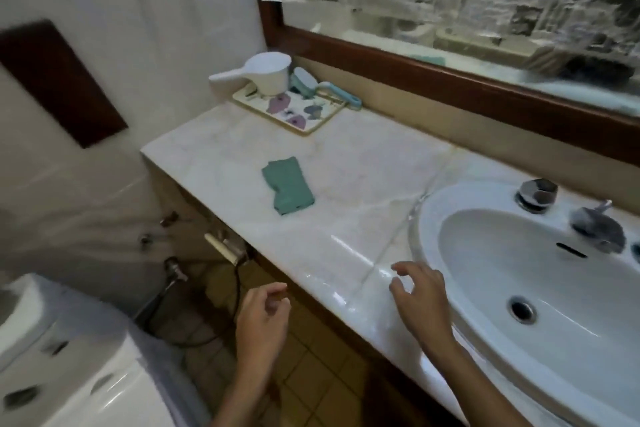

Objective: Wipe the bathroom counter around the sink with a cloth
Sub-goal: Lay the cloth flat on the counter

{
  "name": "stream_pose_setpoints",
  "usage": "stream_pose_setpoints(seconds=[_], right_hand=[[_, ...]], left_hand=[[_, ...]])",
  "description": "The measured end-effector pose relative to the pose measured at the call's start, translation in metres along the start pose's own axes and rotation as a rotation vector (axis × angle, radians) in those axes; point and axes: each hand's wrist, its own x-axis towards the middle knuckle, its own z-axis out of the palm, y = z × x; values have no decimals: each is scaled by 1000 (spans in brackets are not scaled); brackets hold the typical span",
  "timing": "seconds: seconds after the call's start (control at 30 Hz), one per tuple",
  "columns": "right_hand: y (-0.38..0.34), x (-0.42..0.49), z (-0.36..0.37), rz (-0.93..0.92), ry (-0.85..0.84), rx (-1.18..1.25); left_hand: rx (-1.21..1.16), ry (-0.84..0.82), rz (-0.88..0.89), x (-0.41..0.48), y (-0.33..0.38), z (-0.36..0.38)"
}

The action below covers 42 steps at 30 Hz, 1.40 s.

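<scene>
Marble-patterned counter (346, 163) runs from centre left to lower right of the frame, glossy near its front edge — possibly wet, so a cloth could skid there. At centre frame a folded teal cloth (288, 185) lies flat, untouched, well apart from both hands. Left hand (263, 319) hangs loosely curled and empty over the floor at lower centre; right hand (420, 298) hovers half-open, empty, above the counter edge just beside the sink (429, 215). Risk: a wide sweep could knock the tray (242, 99) in the upper centre, which carries 1 white scoop (268, 71) and a brush (304, 80).
</scene>
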Motion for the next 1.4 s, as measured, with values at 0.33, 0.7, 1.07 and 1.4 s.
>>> stream_pose_setpoints(seconds=[0.33,0.7,1.07,1.4], right_hand=[[-91,93,127,23,-146,4],[-143,203,209,218,-65,-370],[-167,249,231,410,-102,-297],[-224,347,212,315,-215,-177]], left_hand=[[28,62,26,147,-20,-59],[329,-202,240,330,-2,-47],[590,-307,531,434,-23,-28],[539,-364,646,451,-29,-35]])
